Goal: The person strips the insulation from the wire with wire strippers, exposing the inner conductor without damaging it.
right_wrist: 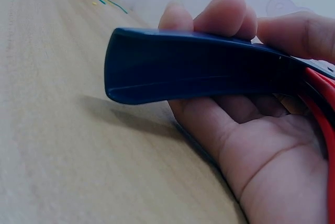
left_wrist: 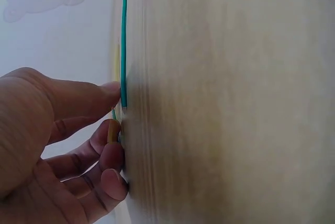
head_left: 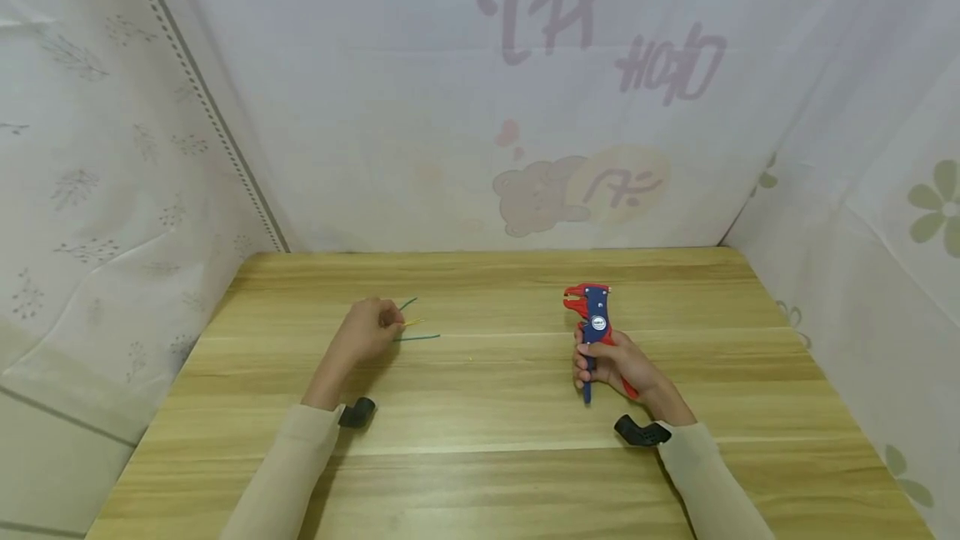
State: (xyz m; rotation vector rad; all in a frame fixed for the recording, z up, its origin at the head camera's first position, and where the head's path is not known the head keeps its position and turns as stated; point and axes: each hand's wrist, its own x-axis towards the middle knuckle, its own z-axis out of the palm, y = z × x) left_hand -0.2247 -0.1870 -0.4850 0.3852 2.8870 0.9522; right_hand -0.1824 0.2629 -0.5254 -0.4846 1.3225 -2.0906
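pinching the yellow wire (head_left: 414, 322) between thumb and fingertips, the left hand (head_left: 369, 327) works low over the wood-grain table (head_left: 480, 415). one far green wire (head_left: 407, 303) lies just beyond the yellow wire, one near green wire (head_left: 420, 337) just before it. well right of the yellow wire, the right hand (head_left: 618, 363) grips the blue-and-red wire stripper (head_left: 597, 307), fingers curled round its blue handle.

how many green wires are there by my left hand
2: the far green wire, beyond the yellow wire, and the near green wire, on its closer side; your left hand may hide others.
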